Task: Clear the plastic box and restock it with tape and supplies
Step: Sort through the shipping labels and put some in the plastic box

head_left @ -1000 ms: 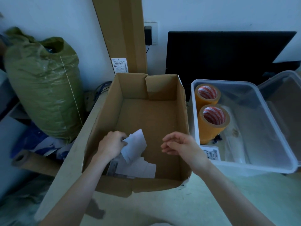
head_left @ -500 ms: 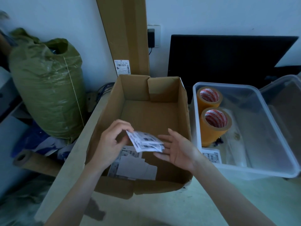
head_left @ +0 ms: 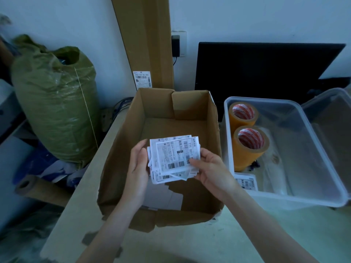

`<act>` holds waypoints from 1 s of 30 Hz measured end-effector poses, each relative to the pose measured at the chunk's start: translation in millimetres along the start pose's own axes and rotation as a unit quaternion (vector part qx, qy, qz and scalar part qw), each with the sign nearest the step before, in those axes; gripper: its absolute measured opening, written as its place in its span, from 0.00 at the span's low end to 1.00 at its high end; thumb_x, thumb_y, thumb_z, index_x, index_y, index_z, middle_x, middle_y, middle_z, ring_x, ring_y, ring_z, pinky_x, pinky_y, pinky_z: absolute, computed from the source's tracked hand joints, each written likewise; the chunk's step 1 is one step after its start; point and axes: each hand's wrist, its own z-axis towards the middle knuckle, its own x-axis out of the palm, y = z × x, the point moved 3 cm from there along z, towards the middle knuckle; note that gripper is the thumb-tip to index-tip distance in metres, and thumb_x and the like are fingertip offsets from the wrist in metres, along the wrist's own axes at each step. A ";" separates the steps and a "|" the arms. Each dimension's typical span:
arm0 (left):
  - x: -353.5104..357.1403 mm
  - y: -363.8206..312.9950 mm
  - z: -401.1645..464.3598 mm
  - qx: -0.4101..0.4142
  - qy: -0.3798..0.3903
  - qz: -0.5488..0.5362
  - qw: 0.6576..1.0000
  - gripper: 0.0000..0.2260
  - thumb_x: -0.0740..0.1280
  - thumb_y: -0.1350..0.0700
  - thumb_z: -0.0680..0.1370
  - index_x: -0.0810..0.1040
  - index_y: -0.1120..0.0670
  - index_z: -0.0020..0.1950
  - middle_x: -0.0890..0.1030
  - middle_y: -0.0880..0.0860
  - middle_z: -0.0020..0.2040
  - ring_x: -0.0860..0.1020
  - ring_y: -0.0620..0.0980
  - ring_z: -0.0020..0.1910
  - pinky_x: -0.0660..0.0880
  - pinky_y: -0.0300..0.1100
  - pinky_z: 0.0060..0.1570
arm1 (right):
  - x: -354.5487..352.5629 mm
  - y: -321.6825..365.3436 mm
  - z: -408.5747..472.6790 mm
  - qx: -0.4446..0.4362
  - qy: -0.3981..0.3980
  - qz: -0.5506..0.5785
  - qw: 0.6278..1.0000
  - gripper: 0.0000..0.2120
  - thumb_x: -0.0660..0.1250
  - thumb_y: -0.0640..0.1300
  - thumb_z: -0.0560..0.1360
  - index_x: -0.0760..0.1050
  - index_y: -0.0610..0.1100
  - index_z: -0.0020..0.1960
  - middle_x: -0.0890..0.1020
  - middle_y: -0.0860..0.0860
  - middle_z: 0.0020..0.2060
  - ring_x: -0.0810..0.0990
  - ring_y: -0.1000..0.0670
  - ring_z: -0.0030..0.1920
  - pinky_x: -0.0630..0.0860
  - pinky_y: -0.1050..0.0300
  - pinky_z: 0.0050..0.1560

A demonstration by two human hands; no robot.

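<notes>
A stack of white shipping labels (head_left: 173, 156) is held flat above the open cardboard box (head_left: 121, 154). My left hand (head_left: 138, 168) grips the stack's left edge, and my right hand (head_left: 210, 169) pinches its lower right corner with the thumb on top. More white paper sheets (head_left: 165, 196) lie on the cardboard box's floor below. To the right stands the clear plastic box (head_left: 321, 147), holding two rolls of tan tape (head_left: 250, 145) upright at its left end and one label (head_left: 246, 182) by its near left corner.
A stuffed green sack (head_left: 55, 105) stands at the left, with a cardboard tube (head_left: 41, 188) on the floor below it. A tall flat carton (head_left: 146, 44) leans on the wall behind the box. A black monitor (head_left: 262, 67) is at the back right. A clear lid (head_left: 334, 122) leans at the far right.
My left hand lifted the labels out of the cardboard box, and my right hand came in and took hold of them. The stack is now turned face up between both hands.
</notes>
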 end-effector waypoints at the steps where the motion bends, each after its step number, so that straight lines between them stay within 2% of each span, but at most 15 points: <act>1: 6.0 -1.7 -1.9 -0.008 0.012 -0.020 1.000 0.18 0.53 0.40 0.77 0.66 0.40 0.67 0.78 0.42 0.58 0.80 0.41 0.53 0.79 0.37 0.43 | 2.3 -0.7 -0.6 -0.001 0.010 -0.005 1.000 0.14 0.59 0.31 0.79 0.72 0.40 0.62 0.82 0.43 0.56 0.82 0.45 0.57 0.79 0.46 0.56; 4: 22.2 -6.1 -4.7 -0.014 0.014 -0.025 1.000 0.14 0.54 0.47 0.81 0.67 0.45 0.66 0.78 0.44 0.55 0.81 0.42 0.49 0.79 0.36 0.39 | 7.7 -4.6 -2.4 0.009 0.039 -0.052 0.998 0.15 0.59 0.34 0.79 0.71 0.44 0.64 0.82 0.46 0.57 0.81 0.46 0.58 0.79 0.45 0.58; 9: 26.5 -4.8 6.4 0.002 0.030 0.067 0.997 0.08 0.61 0.53 0.81 0.71 0.48 0.60 0.79 0.42 0.51 0.79 0.34 0.46 0.77 0.31 0.36 | -0.2 0.5 0.0 -0.001 0.009 -0.194 0.981 0.11 0.62 0.37 0.79 0.75 0.46 0.59 0.83 0.50 0.53 0.83 0.51 0.54 0.80 0.49 0.55; 11: 20.4 -3.2 15.9 0.020 0.042 0.113 0.993 0.09 0.63 0.55 0.79 0.72 0.49 0.59 0.79 0.42 0.51 0.78 0.34 0.48 0.76 0.29 0.37 | -3.4 5.1 6.9 -0.018 -0.013 -0.266 0.964 0.10 0.64 0.36 0.77 0.78 0.46 0.55 0.84 0.52 0.50 0.83 0.54 0.52 0.81 0.54 0.53; 13: 13.3 0.1 29.6 0.036 0.053 0.160 0.985 0.09 0.65 0.57 0.79 0.73 0.50 0.58 0.78 0.43 0.51 0.78 0.35 0.49 0.76 0.28 0.38 | -3.2 8.8 22.6 -0.032 -0.025 -0.337 0.941 0.10 0.65 0.35 0.76 0.78 0.47 0.53 0.83 0.55 0.49 0.82 0.57 0.50 0.80 0.63 0.46; 16: 7.9 13.0 57.2 0.030 0.075 0.196 0.977 0.06 0.64 0.58 0.79 0.74 0.51 0.54 0.78 0.46 0.51 0.78 0.40 0.51 0.75 0.32 0.42 | -0.9 1.4 64.6 -0.031 -0.033 -0.420 0.907 0.09 0.65 0.36 0.76 0.78 0.45 0.54 0.82 0.50 0.49 0.80 0.53 0.50 0.76 0.65 0.41; 19: 9.0 35.7 81.9 -0.017 0.079 0.214 0.973 0.05 0.64 0.60 0.79 0.74 0.51 0.52 0.77 0.48 0.51 0.76 0.42 0.52 0.70 0.31 0.42 | -1.8 -17.0 105.6 -0.014 -0.055 -0.490 0.870 0.10 0.64 0.37 0.77 0.77 0.45 0.57 0.79 0.46 0.52 0.79 0.50 0.52 0.75 0.65 0.40; 22: 13.6 63.7 91.4 -0.092 0.080 0.196 0.973 0.07 0.62 0.62 0.79 0.73 0.51 0.54 0.75 0.48 0.52 0.75 0.46 0.55 0.69 0.33 0.39 | -7.7 -34.5 122.4 0.028 -0.053 -0.521 0.852 0.14 0.62 0.37 0.78 0.74 0.44 0.62 0.78 0.45 0.57 0.78 0.50 0.54 0.77 0.62 0.43; 26: 17.2 92.7 87.6 -0.170 0.091 0.152 0.969 0.17 0.60 0.66 0.78 0.71 0.50 0.64 0.72 0.49 0.59 0.71 0.45 0.54 0.69 0.34 0.38 | -16.7 -49.0 125.6 0.076 -0.050 -0.529 0.844 0.19 0.62 0.34 0.77 0.71 0.45 0.66 0.75 0.46 0.62 0.75 0.48 0.59 0.74 0.58 0.46; 30: 22.4 104.9 84.8 -0.214 0.092 0.143 0.962 0.20 0.57 0.67 0.79 0.70 0.49 0.67 0.72 0.53 0.64 0.71 0.47 0.56 0.70 0.35 0.41 | -24.1 -62.0 127.6 0.108 -0.061 -0.528 0.840 0.22 0.63 0.33 0.76 0.68 0.43 0.68 0.74 0.45 0.63 0.74 0.46 0.61 0.74 0.55 0.57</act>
